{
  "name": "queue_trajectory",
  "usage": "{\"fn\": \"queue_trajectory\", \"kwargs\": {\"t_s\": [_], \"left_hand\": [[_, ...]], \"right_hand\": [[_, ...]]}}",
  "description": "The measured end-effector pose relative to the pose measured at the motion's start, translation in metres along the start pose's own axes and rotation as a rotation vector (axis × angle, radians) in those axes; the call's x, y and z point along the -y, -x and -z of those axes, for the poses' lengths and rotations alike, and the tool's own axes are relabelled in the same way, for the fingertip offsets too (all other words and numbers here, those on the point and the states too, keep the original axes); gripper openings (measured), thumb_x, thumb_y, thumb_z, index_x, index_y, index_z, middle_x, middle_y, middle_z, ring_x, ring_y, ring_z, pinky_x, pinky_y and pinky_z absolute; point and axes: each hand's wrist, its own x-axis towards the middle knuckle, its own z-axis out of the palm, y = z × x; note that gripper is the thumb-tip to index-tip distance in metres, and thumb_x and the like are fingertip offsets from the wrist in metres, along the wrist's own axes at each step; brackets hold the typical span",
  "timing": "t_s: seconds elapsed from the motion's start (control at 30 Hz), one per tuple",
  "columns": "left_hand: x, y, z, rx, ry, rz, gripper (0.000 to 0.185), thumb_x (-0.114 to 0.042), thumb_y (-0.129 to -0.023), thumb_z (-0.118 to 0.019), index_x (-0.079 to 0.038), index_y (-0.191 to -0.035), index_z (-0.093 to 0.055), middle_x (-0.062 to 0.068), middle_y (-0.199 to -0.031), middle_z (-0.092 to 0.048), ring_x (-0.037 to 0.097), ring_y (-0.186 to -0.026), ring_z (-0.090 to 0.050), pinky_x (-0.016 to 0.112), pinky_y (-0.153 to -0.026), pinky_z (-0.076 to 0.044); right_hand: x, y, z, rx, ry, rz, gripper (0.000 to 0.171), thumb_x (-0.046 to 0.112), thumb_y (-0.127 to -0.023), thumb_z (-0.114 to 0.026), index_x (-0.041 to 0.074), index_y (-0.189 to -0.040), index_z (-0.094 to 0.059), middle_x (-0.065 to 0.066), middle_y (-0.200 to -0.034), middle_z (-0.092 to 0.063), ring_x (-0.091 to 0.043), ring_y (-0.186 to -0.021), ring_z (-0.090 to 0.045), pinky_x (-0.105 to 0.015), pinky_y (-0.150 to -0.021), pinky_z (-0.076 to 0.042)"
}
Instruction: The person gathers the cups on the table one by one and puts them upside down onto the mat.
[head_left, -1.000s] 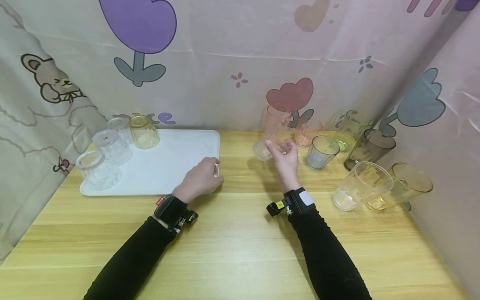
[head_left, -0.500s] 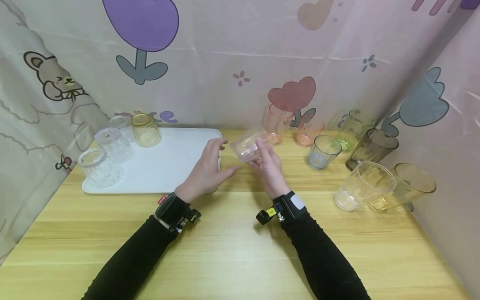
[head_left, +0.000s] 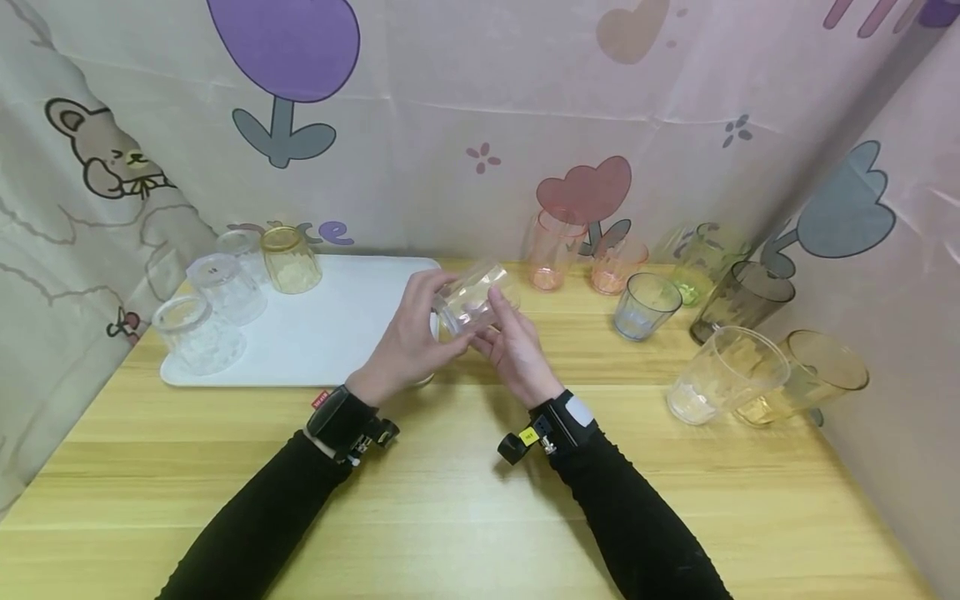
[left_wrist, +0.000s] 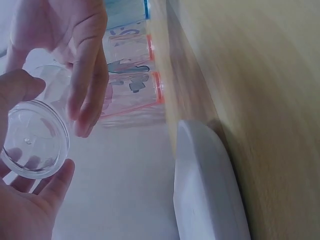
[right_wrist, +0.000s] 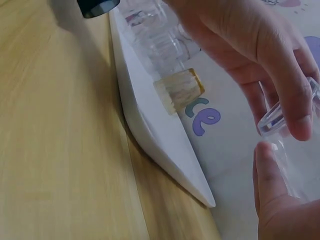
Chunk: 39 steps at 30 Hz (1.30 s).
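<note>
Curtain [head_left: 420,150] hangs beyond my fingers, and the table [head_left: 465,508] spreads beneath them. The tray [head_left: 352,321] lies flat to the left, its right end just beneath my left hand [head_left: 405,337]; my right hand [head_left: 517,350] is beside it, over wood.

Well right of my fingers stand big glasses, mouths up: the amber glass [head_left: 817,367], the large clear glass [head_left: 723,375], the dark glass [head_left: 742,304], the green glass [head_left: 701,271]. Nearer, beyond my right fingers, is the tall pink glass [head_left: 552,258]. Smaller still, the low pink glass [head_left: 617,267] and the blue glass [head_left: 645,308] stand right of my right hand. On the tray, left of my left fingers, the yellow glass [head_left: 291,267] and three clear glasses [head_left: 225,287] stand narrow ends up.

The small glass [head_left: 471,298] is held between my two hands, raised off the table. Its long axis slants from my left fingers up and away to the right; I take the round end at my left to be the base. My left thumb and fingers curl round that end; my right ones pinch the other. The left hand is nearer the tray, and I judge that this leftward slant matters most.
</note>
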Motion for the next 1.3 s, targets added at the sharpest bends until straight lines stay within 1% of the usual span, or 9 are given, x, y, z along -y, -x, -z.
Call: {"fn": "queue_trajectory", "kwargs": {"t_s": [0.23,0.37,0.5,0.6,0.7,0.83,1.0,1.17,1.3], "left_hand": [[0.0,-0.002,0.006,-0.014,-0.014,0.017,0.078,-0.007,-0.079,-0.086,0.005,-0.144,-0.044,0.022,-0.136,-0.047,0.03,-0.118,-0.052,0.04,-0.094,-0.054],[0.001,-0.005,0.019,-0.055,-0.042,0.052,0.076,-0.008,-0.081,-0.085,0.005,-0.143,-0.045,0.022,-0.136,-0.049,0.032,-0.117,-0.053,0.044,-0.094,-0.054],[0.003,-0.013,0.04,-0.07,-0.109,0.11,0.078,-0.009,-0.082,-0.085,0.007,-0.145,-0.043,0.025,-0.136,-0.051,0.035,-0.117,-0.054,0.048,-0.097,-0.052],[0.004,-0.02,0.058,-0.043,-0.149,0.171,0.077,-0.011,-0.085,-0.084,0.007,-0.147,-0.042,0.026,-0.139,-0.051,0.037,-0.122,-0.053,0.05,-0.104,-0.049],[0.008,-0.027,0.078,-0.016,-0.185,0.22,0.075,-0.012,-0.088,-0.082,0.006,-0.148,-0.041,0.025,-0.143,-0.051,0.039,-0.128,-0.051,0.053,-0.11,-0.045],[0.014,-0.034,0.103,0.003,-0.248,0.254,0.071,-0.01,-0.09,-0.079,0.005,-0.149,-0.042,0.026,-0.147,-0.049,0.042,-0.134,-0.047,0.056,-0.115,-0.038],[0.018,-0.039,0.132,0.037,-0.332,0.353,0.069,-0.013,-0.094,-0.075,0.002,-0.152,-0.041,0.029,-0.149,-0.042,0.046,-0.138,-0.041,0.06,-0.117,-0.033],[0.023,-0.042,0.154,0.075,-0.369,0.476,0.069,-0.019,-0.097,-0.071,-0.002,-0.156,-0.04,0.032,-0.15,-0.033,0.05,-0.137,-0.039,0.065,-0.113,-0.034],[0.028,-0.043,0.165,0.129,-0.387,0.541,0.071,-0.022,-0.099,-0.069,-0.005,-0.16,-0.036,0.032,-0.156,-0.03,0.051,-0.143,-0.034,0.068,-0.116,-0.03]], "right_hand": [[-0.001,-0.001,0.003,0.038,0.041,0.014,0.061,0.042,-0.105,-0.059,0.002,-0.149,-0.046,-0.009,-0.127,-0.064,-0.017,-0.098,-0.07,-0.033,-0.097,-0.058],[-0.003,-0.002,0.002,0.062,0.112,0.049,0.055,0.036,-0.108,-0.052,0.001,-0.15,-0.043,-0.018,-0.139,-0.057,-0.025,-0.11,-0.069,-0.04,-0.101,-0.056],[-0.006,-0.004,0.0,0.021,0.187,0.082,0.059,0.036,-0.108,-0.049,-0.001,-0.152,-0.038,-0.028,-0.148,-0.049,-0.043,-0.125,-0.059,-0.042,-0.1,-0.057],[-0.009,-0.008,-0.001,-0.039,0.3,0.08,0.058,0.03,-0.107,-0.055,-0.004,-0.151,-0.04,-0.028,-0.147,-0.049,-0.049,-0.128,-0.055,-0.041,-0.099,-0.058],[-0.014,-0.012,-0.002,-0.073,0.484,0.057,0.055,0.018,-0.102,-0.064,-0.004,-0.15,-0.045,-0.026,-0.146,-0.052,-0.042,-0.122,-0.061,-0.039,-0.095,-0.059],[-0.02,-0.016,-0.006,-0.054,0.706,0.037,0.059,0.01,-0.096,-0.069,-0.002,-0.15,-0.048,-0.024,-0.145,-0.055,-0.037,-0.116,-0.066,-0.036,-0.088,-0.062],[-0.028,-0.02,-0.014,-0.007,0.858,0.001,0.064,0.006,-0.094,-0.071,-0.003,-0.152,-0.046,-0.023,-0.146,-0.055,-0.035,-0.118,-0.067,-0.033,-0.081,-0.063],[-0.033,-0.024,-0.019,0.031,1.003,-0.01,0.067,0.004,-0.091,-0.074,-0.005,-0.151,-0.046,-0.024,-0.14,-0.06,-0.034,-0.115,-0.065,-0.037,-0.09,-0.06],[-0.035,-0.027,-0.022,0.062,1.114,0.0,0.057,0.004,-0.088,-0.076,-0.006,-0.141,-0.057,-0.021,-0.127,-0.067,-0.031,-0.11,-0.064,-0.042,-0.098,-0.055]]}}
